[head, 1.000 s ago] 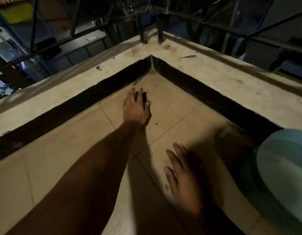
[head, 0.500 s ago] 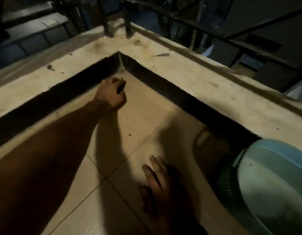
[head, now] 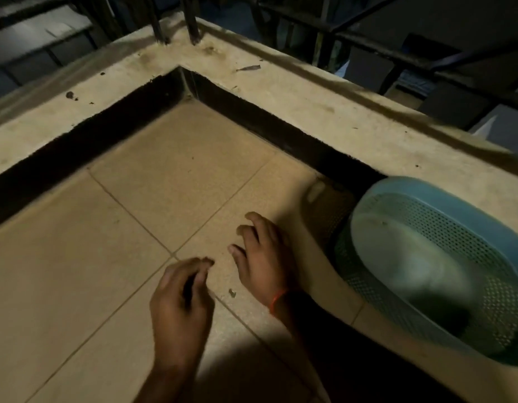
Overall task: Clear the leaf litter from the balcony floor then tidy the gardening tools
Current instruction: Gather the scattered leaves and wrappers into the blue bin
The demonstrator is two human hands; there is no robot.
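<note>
left hand [head: 180, 301]: low over the floor [head: 112, 257], fingers curled, something dark and thin between fingers and thumb; likely a leaf, too blurred to confirm.
right hand [head: 262, 261]: fingers spread and loosely bent, tips on or just over the tile, nothing held. Red band at the wrist.
scrap [head: 232, 292]: small bit of litter on the tile, between the two hands, just beside the right wrist.
key relation: scrap sits right of the left hand and below-left of the right palm; left fingertips look nearer and point roughly at it. Long axis too small to tell.
ledge leaf [head: 249, 67]: one leaf on the ledge [head: 310, 112] past the corner, well apart from both hands.
basket [head: 435, 257]: blue mesh, right of the right hand, against the ledge wall; probable drop point.
step (guess): gathering floor litter; tools not in view.
</note>
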